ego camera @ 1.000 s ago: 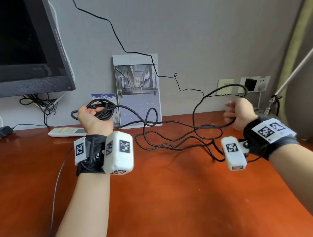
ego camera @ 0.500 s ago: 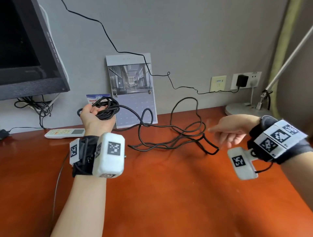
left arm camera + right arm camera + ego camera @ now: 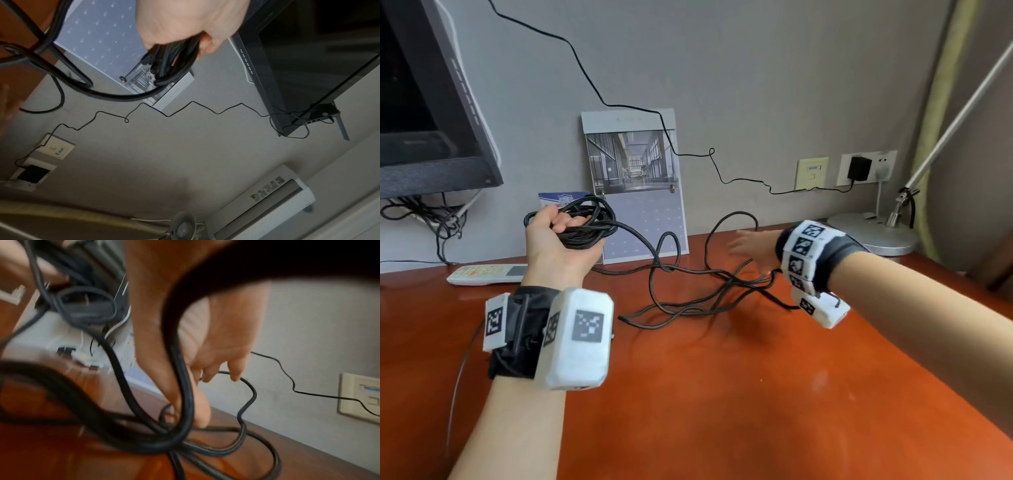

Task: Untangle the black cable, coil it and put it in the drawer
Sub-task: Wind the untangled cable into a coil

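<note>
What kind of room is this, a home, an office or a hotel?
Probably a hotel room or bedroom, though I cannot be sure. A dark screen hangs over a red-brown desk, with a remote and a lamp on it, and an air conditioner is mounted high on the wall.

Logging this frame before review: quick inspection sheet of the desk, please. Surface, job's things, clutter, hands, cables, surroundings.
Surface: reddish wooden desk, glossy.
Job's things: black cable, part bundled in loops, the rest in loose tangled loops on the desk; no drawer in view.
Clutter: white remote; calendar leaning on the wall; small card behind the bundle; lamp base.
Hands: left hand grips the coiled bundle, raised above the desk; right hand open, fingers spread, over the loose loops.
Cables: thin black wire running along the wall to a plugged adapter; tangled cords under the monitor.
Surroundings: monitor, grey wall, wall sockets, curtain.
</note>
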{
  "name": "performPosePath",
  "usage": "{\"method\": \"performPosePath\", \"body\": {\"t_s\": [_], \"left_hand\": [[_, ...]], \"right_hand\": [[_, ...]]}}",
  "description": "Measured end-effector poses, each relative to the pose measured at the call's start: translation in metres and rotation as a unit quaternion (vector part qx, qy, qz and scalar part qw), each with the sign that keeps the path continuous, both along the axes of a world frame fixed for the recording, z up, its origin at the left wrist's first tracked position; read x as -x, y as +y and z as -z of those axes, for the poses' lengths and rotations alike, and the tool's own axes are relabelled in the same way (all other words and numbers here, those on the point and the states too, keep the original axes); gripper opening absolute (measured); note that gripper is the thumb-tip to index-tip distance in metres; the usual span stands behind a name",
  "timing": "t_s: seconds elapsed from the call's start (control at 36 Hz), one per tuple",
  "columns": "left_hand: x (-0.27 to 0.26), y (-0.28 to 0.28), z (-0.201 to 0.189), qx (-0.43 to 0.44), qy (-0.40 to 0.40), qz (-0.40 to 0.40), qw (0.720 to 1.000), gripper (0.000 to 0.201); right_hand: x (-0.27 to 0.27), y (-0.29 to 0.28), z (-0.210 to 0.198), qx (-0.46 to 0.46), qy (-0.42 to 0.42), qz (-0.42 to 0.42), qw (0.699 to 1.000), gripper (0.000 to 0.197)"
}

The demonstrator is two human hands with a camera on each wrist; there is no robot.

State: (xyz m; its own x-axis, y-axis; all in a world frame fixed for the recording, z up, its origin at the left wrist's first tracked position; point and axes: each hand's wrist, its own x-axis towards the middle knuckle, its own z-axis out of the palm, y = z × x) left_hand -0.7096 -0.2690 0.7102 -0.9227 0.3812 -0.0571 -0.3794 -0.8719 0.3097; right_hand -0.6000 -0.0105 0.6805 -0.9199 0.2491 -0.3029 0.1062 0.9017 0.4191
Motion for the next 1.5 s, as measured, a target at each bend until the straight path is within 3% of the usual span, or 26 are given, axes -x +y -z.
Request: {"method": "performPosePath", "body": {"t_s": [0.14,0.25,0.47,0.64,0.75,0.81,0.86,0.94,1.0,1.08,1.14,1.22,1.33,1.42,1.5], "left_hand": [[-0.005,0.011,0.005,0.035,-0.003,0.007,0.999,0.052],[-0.005,0.013,0.007,0.043,-0.006,0.001,0.999,0.044],[0.006,-0.004,0.004,0.006,-0.021,-0.033,0.999,0.052],[0.016,-0.026,0.001,-0.033,-0.03,-0.088,0.995,0.046],[0.018,-0.032,-0.002,-0.031,-0.029,-0.101,0.994,0.044],[0.016,-0.034,-0.005,-0.017,-0.024,-0.108,0.994,0.037],[0.011,-0.036,-0.011,0.004,-0.012,-0.121,0.993,0.032],[0.003,-0.039,-0.024,0.0,0.026,-0.133,0.991,0.026],[0.009,-0.039,-0.032,-0.017,0.041,-0.141,0.989,0.04],[0.025,-0.04,-0.049,-0.033,0.055,-0.156,0.986,0.056],[0.032,-0.042,-0.065,-0.039,0.085,-0.171,0.981,0.052],[0.031,-0.044,-0.091,-0.084,0.139,-0.202,0.966,0.053],[0.02,-0.045,-0.106,-0.092,0.197,-0.169,0.961,0.047],[0.009,-0.042,-0.098,-0.03,0.215,-0.129,0.968,0.046],[0.001,-0.034,-0.078,0.087,0.248,-0.042,0.964,0.046]], "right_hand": [[0.016,-0.005,0.021,0.076,-0.062,0.019,0.995,0.077],[0.019,-0.012,0.031,0.132,-0.012,0.027,0.991,0.055],[0.009,-0.003,0.009,0.101,-0.113,0.112,0.982,0.052],[-0.028,-0.008,-0.021,0.264,-0.147,0.14,0.943,0.057],[-0.042,-0.013,-0.028,0.262,-0.072,0.094,0.958,0.02],[-0.048,-0.012,-0.031,0.308,0.013,0.079,0.948,0.022],[-0.054,-0.01,-0.033,0.364,0.137,0.087,0.917,0.019],[-0.057,-0.004,-0.03,0.417,0.323,0.098,0.844,0.017],[-0.057,-0.002,-0.033,0.445,0.384,0.116,0.8,0.018],[-0.063,-0.004,-0.05,0.491,0.417,0.104,0.758,0.052],[-0.071,-0.005,-0.062,0.431,0.414,0.067,0.799,0.076],[-0.084,-0.002,-0.065,0.239,0.389,-0.015,0.889,0.085],[-0.099,0.004,-0.045,0.094,0.3,0.0,0.949,0.097],[-0.109,0.006,-0.033,0.046,0.242,0.036,0.968,0.071],[-0.117,0.003,-0.032,0.046,0.225,0.06,0.971,0.048]]}}
